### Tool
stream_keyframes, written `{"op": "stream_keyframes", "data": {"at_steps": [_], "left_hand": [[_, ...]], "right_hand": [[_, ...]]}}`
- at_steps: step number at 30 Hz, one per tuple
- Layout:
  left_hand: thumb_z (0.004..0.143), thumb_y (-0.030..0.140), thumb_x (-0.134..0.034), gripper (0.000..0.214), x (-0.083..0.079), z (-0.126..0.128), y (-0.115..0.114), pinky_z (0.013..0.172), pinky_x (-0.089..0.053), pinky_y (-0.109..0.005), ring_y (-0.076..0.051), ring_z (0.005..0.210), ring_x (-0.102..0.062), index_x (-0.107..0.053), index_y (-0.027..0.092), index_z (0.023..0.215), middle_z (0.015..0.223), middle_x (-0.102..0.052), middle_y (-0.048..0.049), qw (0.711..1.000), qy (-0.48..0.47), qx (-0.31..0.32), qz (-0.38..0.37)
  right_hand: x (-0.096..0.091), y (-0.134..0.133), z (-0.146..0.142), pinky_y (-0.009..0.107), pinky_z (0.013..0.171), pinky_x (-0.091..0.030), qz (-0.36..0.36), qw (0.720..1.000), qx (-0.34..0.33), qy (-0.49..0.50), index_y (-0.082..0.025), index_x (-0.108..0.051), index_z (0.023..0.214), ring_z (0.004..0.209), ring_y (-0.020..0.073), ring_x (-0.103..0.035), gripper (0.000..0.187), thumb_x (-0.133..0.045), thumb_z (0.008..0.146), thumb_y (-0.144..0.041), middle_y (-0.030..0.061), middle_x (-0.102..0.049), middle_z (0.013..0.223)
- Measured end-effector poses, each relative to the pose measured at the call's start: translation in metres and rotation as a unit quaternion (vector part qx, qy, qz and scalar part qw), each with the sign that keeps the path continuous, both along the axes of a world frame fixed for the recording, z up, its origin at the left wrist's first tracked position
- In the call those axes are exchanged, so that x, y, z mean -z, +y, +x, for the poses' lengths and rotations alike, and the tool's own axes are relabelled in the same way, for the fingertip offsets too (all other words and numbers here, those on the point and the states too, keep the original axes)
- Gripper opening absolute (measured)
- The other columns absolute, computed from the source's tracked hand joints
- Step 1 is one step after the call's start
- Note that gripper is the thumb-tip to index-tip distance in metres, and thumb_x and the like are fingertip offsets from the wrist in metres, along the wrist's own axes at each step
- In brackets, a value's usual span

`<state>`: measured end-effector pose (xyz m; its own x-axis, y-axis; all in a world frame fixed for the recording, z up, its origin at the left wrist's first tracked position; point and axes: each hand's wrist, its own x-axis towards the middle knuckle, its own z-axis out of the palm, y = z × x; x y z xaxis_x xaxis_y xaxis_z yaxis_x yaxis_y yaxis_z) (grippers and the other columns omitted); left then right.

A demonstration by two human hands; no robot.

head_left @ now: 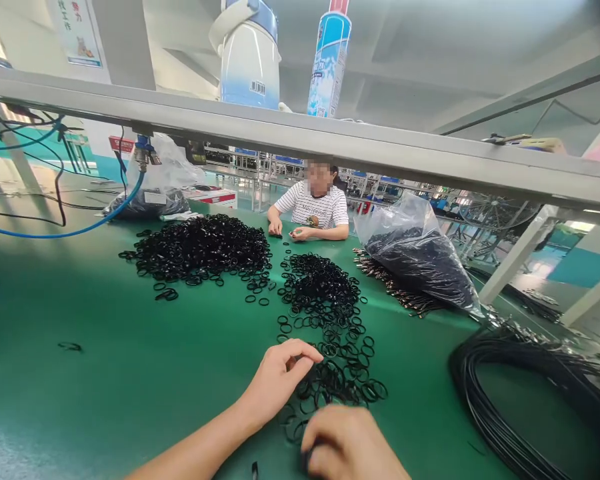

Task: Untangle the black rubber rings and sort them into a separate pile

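My left hand (pixel 278 379) rests on the green table (pixel 130 373) with its fingers curled together at the edge of a spread of small black rubber rings (pixel 330 333). It pinches among the rings; what it holds is too small to make out. My right hand (pixel 350 443) is low in the view, closed in a loose fist over the nearest rings, with something dark just showing under the fingers. A bigger heap of black rings (pixel 200 247) lies farther back on the left.
A person in a striped shirt (pixel 316 208) sits across the table, hands on it. A clear bag of dark parts (pixel 420 257) lies at the right, over metal-tipped pieces (pixel 395 287). Black cable coils (pixel 520 393) fill the near right. A blue hose (pixel 105 217) hangs at the left under a metal shelf (pixel 300 143).
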<state>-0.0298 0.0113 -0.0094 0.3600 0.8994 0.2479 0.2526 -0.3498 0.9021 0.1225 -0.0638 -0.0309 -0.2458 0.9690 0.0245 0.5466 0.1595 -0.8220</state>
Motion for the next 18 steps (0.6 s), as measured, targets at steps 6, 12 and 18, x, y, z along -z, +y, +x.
{"op": "stream_keyframes", "data": {"at_steps": [6, 12, 18], "left_hand": [[0.083, 0.035, -0.057, 0.03, -0.001, 0.015, -0.015, 0.06, -0.045, -0.022, -0.014, 0.072, -0.058, -0.062, 0.022, 0.11, 0.086, -0.067, -0.0018, 0.981, -0.064, 0.147, -0.114], [0.08, 0.033, -0.058, 0.021, 0.007, 0.017, -0.007, 0.052, -0.045, -0.022, -0.014, 0.062, -0.058, -0.066, 0.014, 0.085, 0.07, -0.063, -0.003, 0.978, -0.133, 0.052, -0.151], [0.076, 0.036, -0.064, 0.028, 0.005, 0.021, -0.014, 0.05, -0.045, -0.022, -0.011, 0.056, -0.053, -0.064, 0.014, 0.093, 0.071, -0.062, -0.0022, 0.975, -0.128, 0.087, -0.16]], "right_hand": [[-0.018, 0.028, 0.026, 0.021, 0.048, -0.044, -0.041, 0.929, 0.157, 0.331, -0.013, -0.064, 0.075, 0.05, 0.0102, -0.054, 0.021, -0.069, 0.065, -0.03, 0.0014, -0.062, 0.063], [-0.006, 0.027, 0.024, 0.023, 0.054, -0.051, -0.035, 0.908, 0.161, 0.386, -0.012, -0.067, 0.079, 0.064, 0.016, -0.064, 0.019, -0.071, 0.064, -0.023, 0.0053, -0.068, 0.067], [-0.008, 0.027, 0.021, 0.022, 0.047, -0.051, -0.06, 0.935, 0.16, 0.31, -0.011, -0.067, 0.079, 0.056, 0.0151, -0.063, 0.026, -0.075, 0.063, -0.029, 0.0056, -0.069, 0.067]]}}
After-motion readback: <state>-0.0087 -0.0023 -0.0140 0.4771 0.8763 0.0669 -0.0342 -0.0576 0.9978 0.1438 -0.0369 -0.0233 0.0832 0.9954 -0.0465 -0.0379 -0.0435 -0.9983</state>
